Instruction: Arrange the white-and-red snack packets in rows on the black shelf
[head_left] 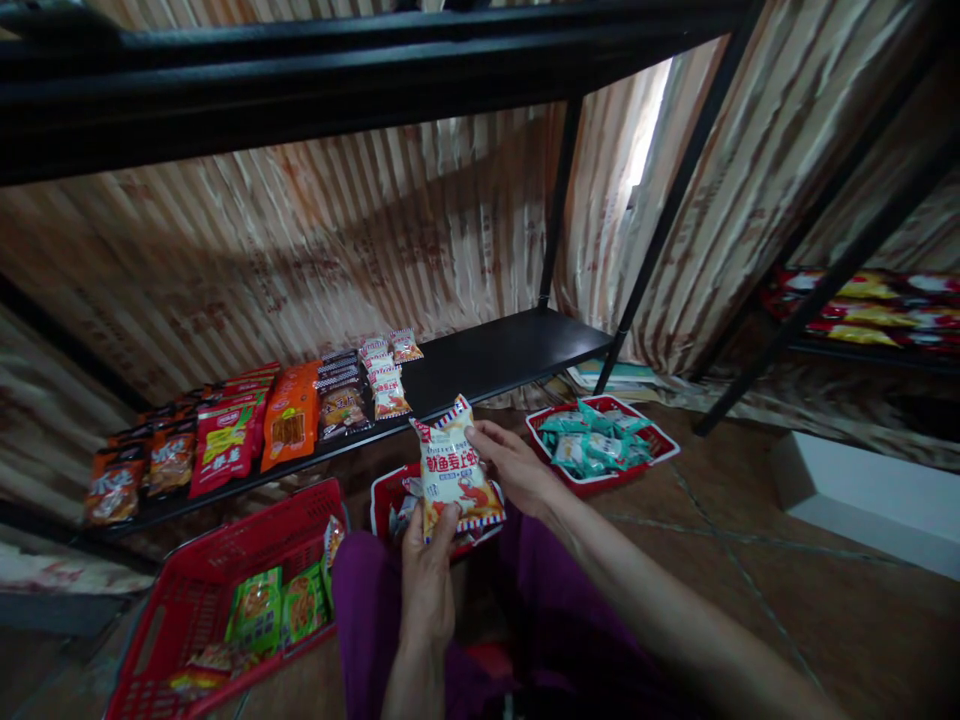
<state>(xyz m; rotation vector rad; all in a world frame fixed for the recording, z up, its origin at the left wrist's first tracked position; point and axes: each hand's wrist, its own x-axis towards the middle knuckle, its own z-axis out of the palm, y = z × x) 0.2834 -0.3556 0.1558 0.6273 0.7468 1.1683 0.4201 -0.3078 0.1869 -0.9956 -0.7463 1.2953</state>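
Both of my hands hold one white and yellow snack bag (459, 478) with red lettering and striped ends. My left hand (429, 575) grips its lower edge, thumb on the front. At its upper right side, my right hand (517, 465) has fingers closed on the edge. Under the bag, between my knees, a red and white basket (381, 505) holds more packets, partly hidden. Beyond it, similar small snack bags (388, 390) stand in a row on the black shelf (480, 360), with one bag (406, 346) beside the row.
Left along the shelf are brown packets (341, 408), orange packets (291, 412) and red packets (229, 440). A red basket (247, 530) with green packets (255, 608) stands at left. Another basket (664, 448) holds teal packets (592, 445). A black upper shelf (337, 80) hangs overhead; a white box (870, 505) lies right.
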